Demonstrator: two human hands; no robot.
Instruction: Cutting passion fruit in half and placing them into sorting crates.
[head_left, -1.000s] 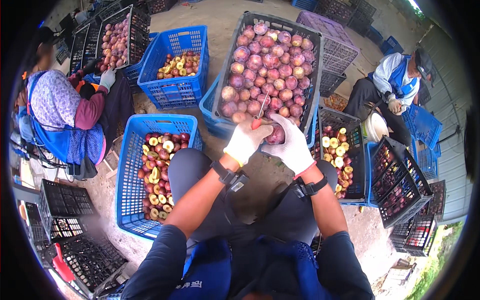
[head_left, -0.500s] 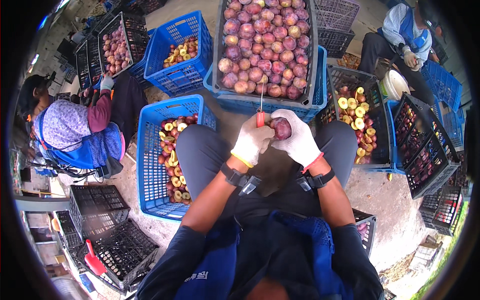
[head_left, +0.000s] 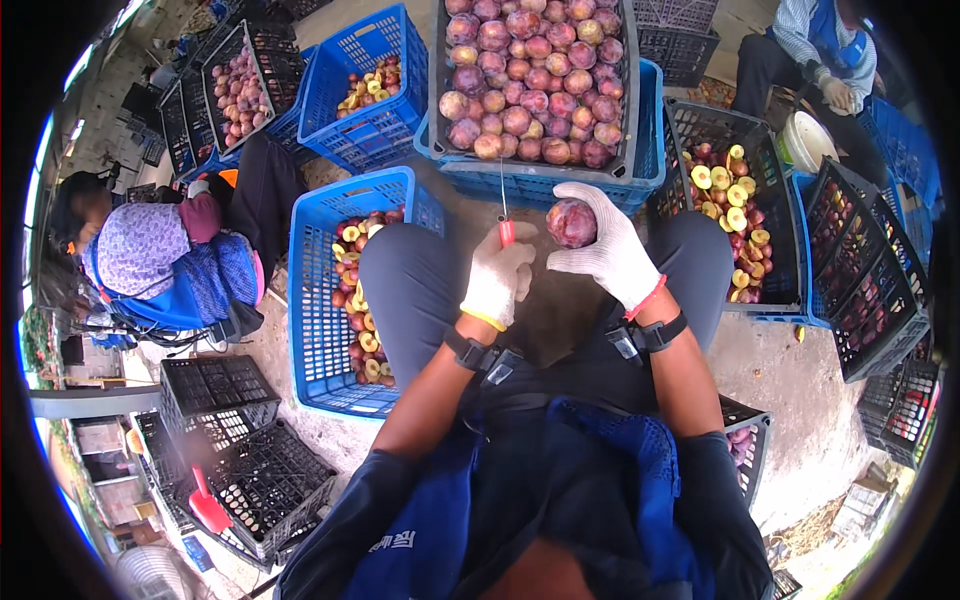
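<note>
My left hand [head_left: 497,278], in a white knit glove, is closed around the red handle of a knife [head_left: 507,232]. Its thin blade points away from me toward a black crate [head_left: 437,110] heaped with whole plums. In my gloved right hand [head_left: 612,248] rests a dark purple-red plum [head_left: 571,223], held between thumb and fingers. The plum is whole on the side that shows, and a gap separates it from the knife. Both hands are above my lap, between my knees.
By my left knee stands a blue crate [head_left: 298,300] of halved plums; a black crate [head_left: 783,250] of halves is by my right. Another blue crate [head_left: 375,135] lies beyond. One person [head_left: 150,240] sits at left, another [head_left: 830,60] at upper right. Black crates [head_left: 225,390] stack lower left.
My hands have moved apart: the right hand with the plum has shifted slightly right and turned, the knife slightly left. The whole view has also shifted a little.
</note>
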